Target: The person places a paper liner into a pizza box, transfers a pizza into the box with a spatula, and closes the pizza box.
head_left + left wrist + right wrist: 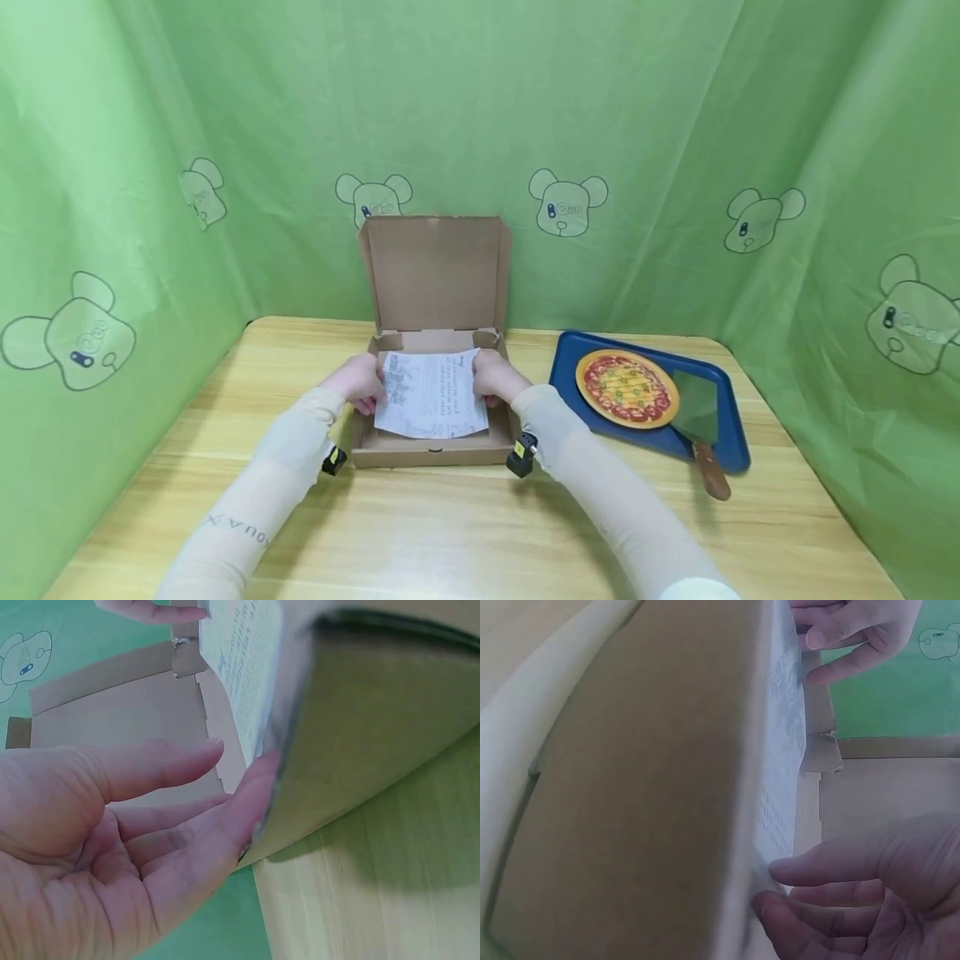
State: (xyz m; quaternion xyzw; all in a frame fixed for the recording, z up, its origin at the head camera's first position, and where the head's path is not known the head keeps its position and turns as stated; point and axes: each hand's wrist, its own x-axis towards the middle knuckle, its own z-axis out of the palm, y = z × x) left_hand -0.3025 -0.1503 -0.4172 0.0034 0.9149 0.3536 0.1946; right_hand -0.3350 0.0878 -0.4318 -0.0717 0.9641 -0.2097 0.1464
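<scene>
An open cardboard box stands on the table with its lid raised at the back. In it lies a sheet of printed paper. At the paper's left edge is my left hand; in the left wrist view its thumb stands apart from the fingers, and the fingertips touch the paper's edge beside the box wall. My right hand is at the opposite edge, where the thumb and forefinger pinch the paper in the right wrist view. The box wall hides part of the paper there.
To the right, a blue tray holds a pizza and a flat server whose brown handle juts over the tray's front edge. Green curtains with bear drawings enclose the wooden table at the back and sides.
</scene>
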